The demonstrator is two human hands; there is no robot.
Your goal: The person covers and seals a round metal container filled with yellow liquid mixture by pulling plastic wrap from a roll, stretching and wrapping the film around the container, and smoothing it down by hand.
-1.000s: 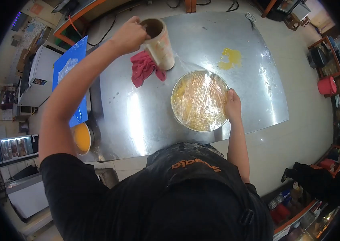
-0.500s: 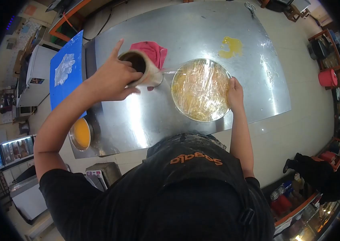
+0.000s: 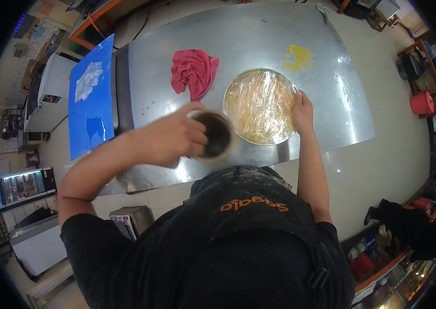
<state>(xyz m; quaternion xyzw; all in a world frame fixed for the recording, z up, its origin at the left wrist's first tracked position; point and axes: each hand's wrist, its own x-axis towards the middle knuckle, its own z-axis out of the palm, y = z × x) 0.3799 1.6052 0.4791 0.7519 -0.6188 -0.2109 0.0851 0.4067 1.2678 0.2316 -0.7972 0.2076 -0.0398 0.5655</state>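
My left hand (image 3: 174,136) is closed around a roll of plastic wrap (image 3: 231,139), blurred by motion, its dark hollow end turned up toward me. It is over the table's near edge, left of a round metal pan (image 3: 225,110). Clear plastic wrap (image 3: 262,105), shiny and creased, stretches across the pan's top, with something yellowish underneath. My right hand (image 3: 303,110) grips the pan's right rim, thumb on top. Behind the roll lies a crumpled red cloth (image 3: 195,72).
The metal table (image 3: 238,36) carries a yellow spill (image 3: 298,57) beyond the pan and scissors (image 3: 323,10) at the far corner. A blue board (image 3: 92,105) with a crumpled clear plastic piece (image 3: 89,81) is at the left. A person in dark clothes (image 3: 408,226) is at the right.
My left hand has brought the roll rightward and toward me, uncovering more of the red cloth. The pan has shifted slightly away from me. My left forearm now hides the bowl of orange contents.
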